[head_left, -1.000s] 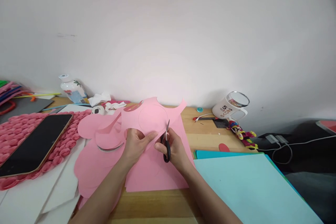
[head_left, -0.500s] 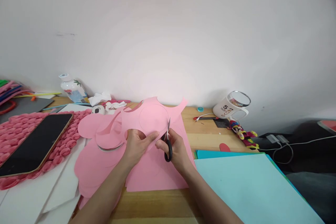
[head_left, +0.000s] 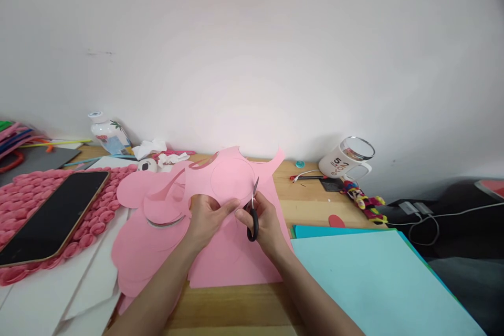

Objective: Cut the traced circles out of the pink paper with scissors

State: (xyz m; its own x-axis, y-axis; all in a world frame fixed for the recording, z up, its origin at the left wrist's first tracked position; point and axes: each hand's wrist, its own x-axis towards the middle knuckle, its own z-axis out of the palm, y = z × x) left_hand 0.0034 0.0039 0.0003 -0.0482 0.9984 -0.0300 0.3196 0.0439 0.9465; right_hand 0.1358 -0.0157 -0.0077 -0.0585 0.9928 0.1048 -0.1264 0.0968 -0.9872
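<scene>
My left hand (head_left: 208,216) pinches the lower edge of a pink paper sheet (head_left: 232,174) between thumb and fingers. The sheet has curved cut-outs and a drawn circle outline. My right hand (head_left: 264,220) holds black-handled scissors (head_left: 253,220), their blades pointing up at the sheet's right side, near the circle line. Beneath both hands is a stack of pink paper (head_left: 240,268). Just left of my left hand are overlapping pink paper circles and scraps (head_left: 145,252).
A phone (head_left: 59,215) rests on rows of pink rolled paper (head_left: 29,191) at left. A white bottle (head_left: 110,134) stands behind. To the right are a mug (head_left: 342,160), a small doll (head_left: 364,202) and light blue paper (head_left: 374,278).
The held pink sheet has shifted slightly to the right, and its right strip has tilted a little. Both hands keep nearly the same place and hold.
</scene>
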